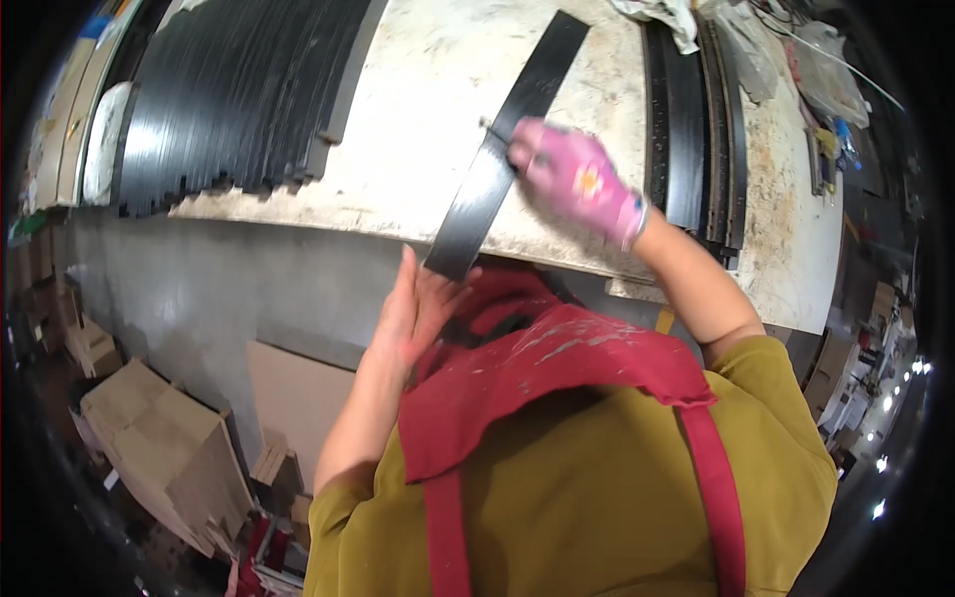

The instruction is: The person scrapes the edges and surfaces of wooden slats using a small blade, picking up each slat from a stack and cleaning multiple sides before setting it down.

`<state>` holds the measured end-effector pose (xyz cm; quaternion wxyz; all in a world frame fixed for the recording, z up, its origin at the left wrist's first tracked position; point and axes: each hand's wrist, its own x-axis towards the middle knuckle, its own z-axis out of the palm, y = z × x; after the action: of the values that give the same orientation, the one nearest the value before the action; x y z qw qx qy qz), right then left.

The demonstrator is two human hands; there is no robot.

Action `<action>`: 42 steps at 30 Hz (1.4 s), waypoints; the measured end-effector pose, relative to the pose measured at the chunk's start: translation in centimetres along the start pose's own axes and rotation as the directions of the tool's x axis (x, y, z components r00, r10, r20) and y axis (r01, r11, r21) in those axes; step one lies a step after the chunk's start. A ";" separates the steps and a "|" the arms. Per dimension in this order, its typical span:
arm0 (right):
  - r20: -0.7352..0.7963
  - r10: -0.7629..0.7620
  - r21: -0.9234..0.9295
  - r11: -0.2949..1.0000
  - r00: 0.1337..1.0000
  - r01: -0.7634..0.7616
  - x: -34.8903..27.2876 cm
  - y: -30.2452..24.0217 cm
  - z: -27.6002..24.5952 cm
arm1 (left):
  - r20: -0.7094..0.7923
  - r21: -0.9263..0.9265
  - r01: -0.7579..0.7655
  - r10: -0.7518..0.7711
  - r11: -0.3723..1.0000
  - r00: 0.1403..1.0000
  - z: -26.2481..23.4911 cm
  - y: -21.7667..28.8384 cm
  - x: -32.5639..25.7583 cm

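A long, flat, glossy black strip [478, 193] lies slantwise across the pale worktable, its near end jutting past the front edge. My bare left hand [418, 306] supports that near end, thumb up on the left side and fingers around and below it. Over the strip's middle is my right hand [575, 179], in a pink glove with a flower print, slightly blurred. Its fingers are closed around a thin, dark, stick-like tool [494, 131] whose tip points left above the strip. Most of that tool is hidden by the glove, so its kind is unclear.
Many similar black strips [239, 95] stand packed together on the table's left. Several more [684, 124] lie at the right, beside crumpled plastic bags [831, 75]. Cardboard boxes [164, 438] sit on the floor at the lower left. The worktable's front edge [328, 227] runs before me.
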<state>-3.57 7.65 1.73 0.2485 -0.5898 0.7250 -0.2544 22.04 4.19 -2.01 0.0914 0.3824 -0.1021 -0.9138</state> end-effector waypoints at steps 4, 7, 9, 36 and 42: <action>-0.130 0.177 -0.143 0.970 0.976 -0.195 5.2 9.4 -5.5 | -0.219 0.252 -0.090 0.147 0.963 0.965 0.1 -0.9 0.3; -0.076 0.241 -0.241 0.937 0.968 -0.252 6.1 8.7 -5.6 | -0.242 0.257 -0.132 0.196 0.957 0.950 0.5 -0.4 0.1; -0.052 -0.003 -0.265 0.964 0.999 -0.011 5.5 8.1 -3.9 | -0.211 0.253 -0.169 0.225 0.953 0.951 0.0 -0.2 0.1; -0.193 0.224 -0.690 0.661 0.955 -0.294 9.0 14.4 -9.2 | -0.210 0.368 -0.153 0.243 0.917 0.947 -0.5 -0.2 -0.4; -0.162 -0.025 -0.490 0.870 0.987 -0.058 8.0 12.3 -7.5 | -0.245 0.319 -0.159 0.243 0.934 0.938 -1.1 0.0 -0.4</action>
<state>-18.93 2.46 -1.25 0.0322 -0.6046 0.7887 -0.1064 23.05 4.16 -2.51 0.1408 0.5048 -0.2619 -0.8104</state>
